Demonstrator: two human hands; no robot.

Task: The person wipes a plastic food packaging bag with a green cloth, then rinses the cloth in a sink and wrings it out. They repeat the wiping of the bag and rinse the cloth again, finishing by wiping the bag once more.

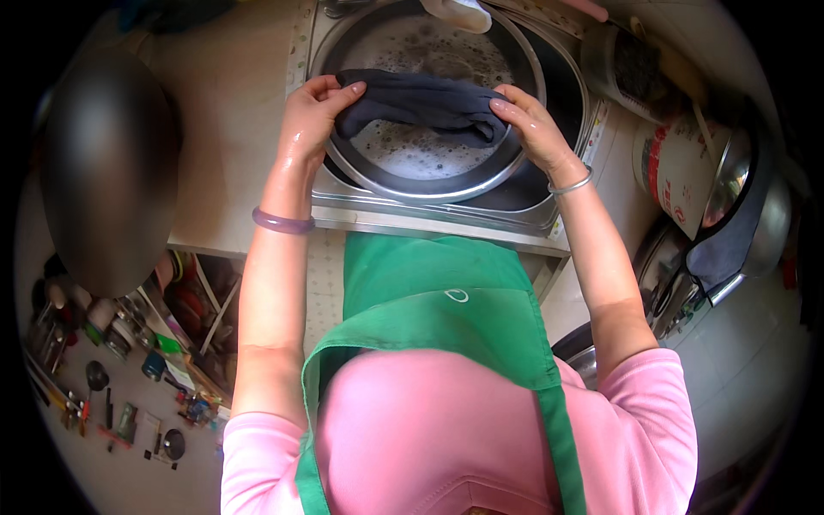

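Observation:
A dark navy cloth (418, 100) is stretched sideways between my two wet hands, above a round metal basin. My left hand (322, 106) pinches its left end between thumb and fingers. At the other end my right hand (531, 125) grips a corner the same way. Below the cloth, the basin (425, 195) contains cloudy, sudsy water (412, 158) with bubbles and dark specks. It rests over a steel sink (386, 209). The cloth hides the middle of the water.
A faucet end (460, 14) reaches over the basin from the top. Counter surface (219, 129) lies left, under a blurred dark oval object (109, 174). On the right stand a printed white bucket (676, 174), a clear container (624, 71) and a hanging dark cloth (727, 251).

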